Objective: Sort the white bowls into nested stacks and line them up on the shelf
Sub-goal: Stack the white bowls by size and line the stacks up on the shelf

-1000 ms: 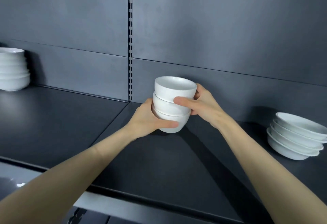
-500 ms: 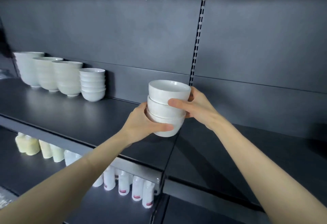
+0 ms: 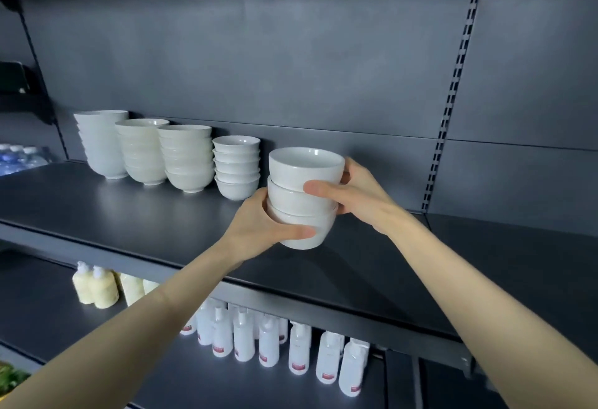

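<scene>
Far to the left of the held stack, blue-capped water bottles (image 3: 22, 156) are sitting at the frame's edge. On the dark shelf (image 3: 129, 214), four nested stacks of white bowls are standing in a row against the back panel: the tallest stack (image 3: 103, 145) is farthest from the held stack, then a second stack (image 3: 142, 151), a third stack (image 3: 187, 158), and a smaller stack (image 3: 237, 166) just to the left of the held stack, close but apart from it.

The held stack (image 3: 304, 196), three white bowls nested upright, is hanging just above the shelf; whether its base is touching the surface is hard to tell. The left hand (image 3: 262, 230) is clamping the bottom bowl from the left side, thumb lying across the front. The right hand (image 3: 359, 192) is gripping from the right, thumb pressing on the front of the middle bowl and fingers wrapping behind the top one.

Below and left of the held stack, on the lower shelf, pale yellow bottles (image 3: 95, 289) are standing; directly beneath it, white bottles with red labels (image 3: 268, 340) are crowding together. To the right of the held stack, a slotted upright (image 3: 449, 101) is running up the back panel.
</scene>
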Action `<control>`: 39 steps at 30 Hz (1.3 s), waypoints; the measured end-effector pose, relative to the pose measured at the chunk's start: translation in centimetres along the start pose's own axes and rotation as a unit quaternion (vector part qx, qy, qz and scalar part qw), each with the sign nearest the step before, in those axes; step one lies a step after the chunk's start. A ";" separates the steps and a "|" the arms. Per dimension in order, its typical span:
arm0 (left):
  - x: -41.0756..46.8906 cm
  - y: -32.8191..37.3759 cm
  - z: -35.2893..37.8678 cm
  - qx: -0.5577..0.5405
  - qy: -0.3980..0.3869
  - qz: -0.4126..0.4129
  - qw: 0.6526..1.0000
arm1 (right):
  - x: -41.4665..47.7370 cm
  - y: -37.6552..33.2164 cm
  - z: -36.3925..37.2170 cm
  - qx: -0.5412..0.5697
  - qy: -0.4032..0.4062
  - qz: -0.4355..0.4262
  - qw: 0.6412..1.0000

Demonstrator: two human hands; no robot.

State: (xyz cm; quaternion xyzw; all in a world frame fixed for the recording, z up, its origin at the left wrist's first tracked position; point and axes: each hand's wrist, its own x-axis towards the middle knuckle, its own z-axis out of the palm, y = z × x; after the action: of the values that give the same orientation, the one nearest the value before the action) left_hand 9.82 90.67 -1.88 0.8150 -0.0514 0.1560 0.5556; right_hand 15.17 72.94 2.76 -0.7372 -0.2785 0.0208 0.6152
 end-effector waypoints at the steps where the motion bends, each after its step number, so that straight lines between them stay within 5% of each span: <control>1: 0.8 -0.6 -0.5 -0.001 -0.007 0.004 1.000 | 0.9 0.3 0.4 -0.005 0.003 0.000 1.000; 27: 18.2 -13.2 -5.7 -0.042 -0.190 0.034 0.980 | 14.6 7.9 6.4 -0.076 0.166 0.093 0.979; 35: 19.5 -14.5 -5.4 -0.058 -0.200 0.041 0.977 | 15.4 8.4 6.4 -0.090 0.183 0.095 0.974; 39: 19.4 -15.3 -5.0 -0.029 -0.140 0.036 0.989 | 16.2 8.8 6.2 -0.085 0.178 0.093 0.976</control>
State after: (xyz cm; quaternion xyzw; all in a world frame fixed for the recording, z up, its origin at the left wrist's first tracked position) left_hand 31.13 102.76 -7.73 0.8097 -0.1630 0.0586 0.5607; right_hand 29.94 84.76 -1.74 -0.8011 -0.0958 -0.0774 0.5857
